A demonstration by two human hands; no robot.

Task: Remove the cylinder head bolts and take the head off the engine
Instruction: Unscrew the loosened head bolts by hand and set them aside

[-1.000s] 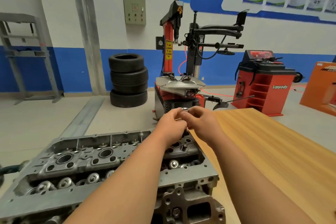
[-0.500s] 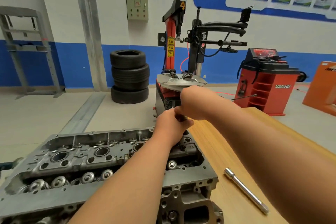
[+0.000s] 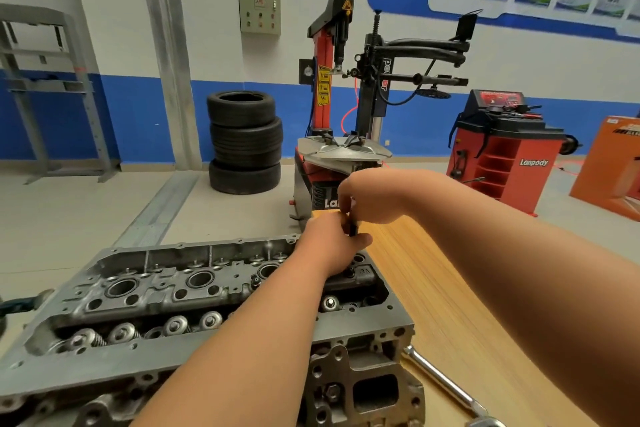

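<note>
The grey cylinder head [image 3: 166, 291] sits on the engine at the lower left, with valve springs and spark plug wells showing. A long dark head bolt [image 3: 352, 224] stands upright above the head's far right end. My right hand [image 3: 375, 196] grips its top from above. My left hand [image 3: 332, 246] holds its lower part just over the head, and the bolt's lower end is hidden behind those fingers.
A chrome extension bar [image 3: 446, 383] lies on the wooden table [image 3: 450, 288] right of the engine. Behind stand a tyre changer [image 3: 343, 135], a stack of tyres [image 3: 245, 142], a red wheel balancer [image 3: 502, 156] and an orange box [image 3: 613, 170].
My right hand has risen above the left, drawing the bolt up out of the head. The camera has tilted, bringing the extension bar into view on the table.
</note>
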